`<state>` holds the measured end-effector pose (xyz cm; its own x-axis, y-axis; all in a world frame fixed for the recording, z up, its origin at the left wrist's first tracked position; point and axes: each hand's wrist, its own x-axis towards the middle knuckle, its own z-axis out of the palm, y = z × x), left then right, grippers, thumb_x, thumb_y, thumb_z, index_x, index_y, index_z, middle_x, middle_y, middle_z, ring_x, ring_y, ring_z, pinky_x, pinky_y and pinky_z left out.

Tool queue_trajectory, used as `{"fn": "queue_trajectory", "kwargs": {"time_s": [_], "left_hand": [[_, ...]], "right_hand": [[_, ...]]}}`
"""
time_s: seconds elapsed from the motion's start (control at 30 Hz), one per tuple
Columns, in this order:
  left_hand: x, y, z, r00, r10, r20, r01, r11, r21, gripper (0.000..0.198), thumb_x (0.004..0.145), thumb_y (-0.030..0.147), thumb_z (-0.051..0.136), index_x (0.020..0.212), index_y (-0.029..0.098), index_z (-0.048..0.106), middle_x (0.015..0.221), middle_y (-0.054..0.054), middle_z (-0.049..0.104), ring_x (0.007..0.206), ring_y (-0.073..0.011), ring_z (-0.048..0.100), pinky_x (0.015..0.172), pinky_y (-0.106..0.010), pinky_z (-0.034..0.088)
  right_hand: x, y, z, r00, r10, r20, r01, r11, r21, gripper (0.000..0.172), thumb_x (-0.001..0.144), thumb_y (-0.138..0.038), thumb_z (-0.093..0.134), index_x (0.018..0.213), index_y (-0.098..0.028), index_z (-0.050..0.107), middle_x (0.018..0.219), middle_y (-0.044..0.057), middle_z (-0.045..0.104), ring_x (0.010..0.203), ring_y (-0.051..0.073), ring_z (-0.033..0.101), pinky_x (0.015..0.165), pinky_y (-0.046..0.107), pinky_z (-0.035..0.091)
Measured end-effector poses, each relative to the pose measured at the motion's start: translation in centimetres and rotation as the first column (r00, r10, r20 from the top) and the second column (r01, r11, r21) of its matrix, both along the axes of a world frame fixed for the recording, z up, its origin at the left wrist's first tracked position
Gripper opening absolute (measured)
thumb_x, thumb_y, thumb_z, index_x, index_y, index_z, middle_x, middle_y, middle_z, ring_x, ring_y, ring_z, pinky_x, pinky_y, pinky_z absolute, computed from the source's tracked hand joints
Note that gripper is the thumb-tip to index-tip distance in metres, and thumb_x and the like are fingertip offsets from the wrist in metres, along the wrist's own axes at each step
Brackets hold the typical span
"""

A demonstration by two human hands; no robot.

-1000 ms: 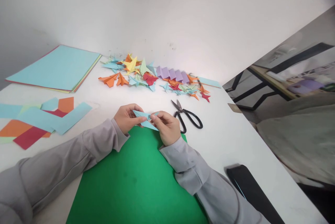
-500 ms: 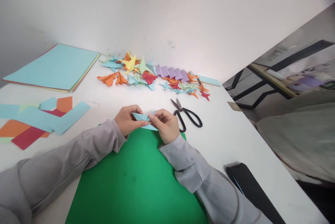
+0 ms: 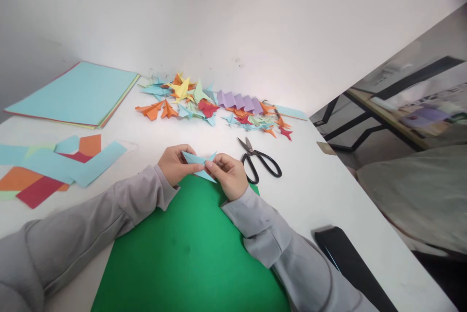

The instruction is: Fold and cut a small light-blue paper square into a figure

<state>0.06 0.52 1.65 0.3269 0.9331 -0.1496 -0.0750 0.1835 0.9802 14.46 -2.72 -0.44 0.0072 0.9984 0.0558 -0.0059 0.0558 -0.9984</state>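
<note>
Between my two hands is a small piece of folded light blue paper (image 3: 195, 159) with pointed corners. My left hand (image 3: 177, 165) pinches its left side, thumb in front and fingers behind. On the other side, my right hand (image 3: 229, 174) grips the paper's right part between thumb and fingers. Both hands are just above the far edge of a green sheet (image 3: 186, 248). Black-handled scissors (image 3: 255, 156) lie with blades slightly apart, right beside my right hand. The fingers cover part of the folds.
Folded paper shapes (image 3: 182, 90) in many colours lie along the wall, with a purple pleated strip (image 3: 241, 101) among them. A stack of coloured sheets (image 3: 73, 93) rests at the back left. Cut paper pieces (image 3: 85, 168) lie left. A black object (image 3: 350, 263) sits at the right.
The blue paper has been tilted in my hands, so more of its upper face and its lower point show. My left hand has shifted slightly left; the scissors and the sheets have stayed put.
</note>
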Motion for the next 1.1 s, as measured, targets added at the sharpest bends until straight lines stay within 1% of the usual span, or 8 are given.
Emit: {"fn": "queue_trajectory", "kwargs": {"time_s": [0.2,0.47,0.73,0.87,0.93,1.03,1.1], "left_hand": [[-0.09,0.04,0.08,1.0,-0.015,0.018,0.015,1.0,-0.006,0.029,0.044,0.017,0.074,0.056,0.014,0.049,0.041,0.007,0.053,0.041,-0.0084,0.051,0.041,-0.02,0.04],[-0.13,0.04,0.03,1.0,-0.023,-0.021,0.022,1.0,-0.011,0.029,0.044,0.019,0.074,0.057,0.014,0.049,0.043,0.005,0.054,0.041,-0.0095,0.052,0.041,-0.02,0.038],[-0.22,0.02,0.09,0.997,-0.05,-0.066,0.05,0.999,0.009,0.028,0.045,0.022,0.073,0.058,0.014,0.049,0.042,0.005,0.054,0.041,-0.0095,0.052,0.042,-0.02,0.037],[-0.13,-0.19,0.1,0.996,-0.024,-0.085,0.029,0.998,0.055,0.027,0.045,0.02,0.072,0.062,0.014,0.052,0.045,0.006,0.053,0.041,-0.0071,0.048,0.042,-0.019,0.035],[-0.13,-0.26,0.12,0.998,-0.019,-0.067,0.024,0.998,0.066,0.028,0.044,0.017,0.071,0.067,0.013,0.054,0.048,0.006,0.053,0.043,-0.0068,0.048,0.044,-0.02,0.036],[-0.22,-0.26,0.15,0.999,-0.053,-0.005,0.053,0.996,0.069,0.034,0.043,0.013,0.069,0.074,0.013,0.056,0.053,0.006,0.055,0.048,-0.0076,0.05,0.048,-0.021,0.039],[-0.26,-0.24,0.13,0.998,-0.068,0.009,0.068,0.995,0.079,0.034,0.044,0.014,0.069,0.075,0.013,0.057,0.055,0.005,0.056,0.049,-0.0079,0.05,0.048,-0.021,0.04]], "right_hand": [[-0.11,0.0,-0.04,1.0,0.026,0.014,-0.026,1.0,0.016,0.035,0.066,-0.047,0.064,0.056,-0.018,0.047,0.044,-0.006,0.045,0.042,0.007,0.036,0.042,0.022,0.027],[-0.14,0.02,-0.13,0.999,0.015,0.042,-0.016,1.0,0.005,0.036,0.067,-0.049,0.063,0.057,-0.019,0.046,0.048,-0.004,0.05,0.042,0.008,0.037,0.042,0.022,0.028],[-0.03,-0.08,-0.13,0.995,0.046,0.088,-0.049,0.998,0.032,0.036,0.071,-0.049,0.059,0.059,-0.02,0.043,0.047,-0.006,0.045,0.042,0.007,0.033,0.042,0.022,0.025],[0.1,-0.08,-0.13,0.989,0.031,0.146,-0.04,0.997,0.061,0.036,0.071,-0.049,0.058,0.058,-0.02,0.042,0.047,-0.006,0.042,0.043,0.008,0.031,0.043,0.022,0.024],[0.17,-0.03,-0.11,0.986,0.016,0.168,-0.027,0.998,0.063,0.037,0.071,-0.05,0.058,0.057,-0.019,0.043,0.048,-0.006,0.043,0.044,0.008,0.03,0.043,0.022,0.023],[0.23,0.06,-0.08,0.988,0.008,0.157,-0.016,0.998,0.053,0.037,0.071,-0.051,0.057,0.058,-0.019,0.044,0.05,-0.005,0.046,0.044,0.008,0.031,0.044,0.023,0.023],[0.23,0.1,-0.07,0.989,0.012,0.145,-0.019,0.999,0.05,0.037,0.071,-0.051,0.057,0.057,-0.019,0.044,0.05,-0.004,0.046,0.044,0.008,0.032,0.044,0.023,0.024]]}}
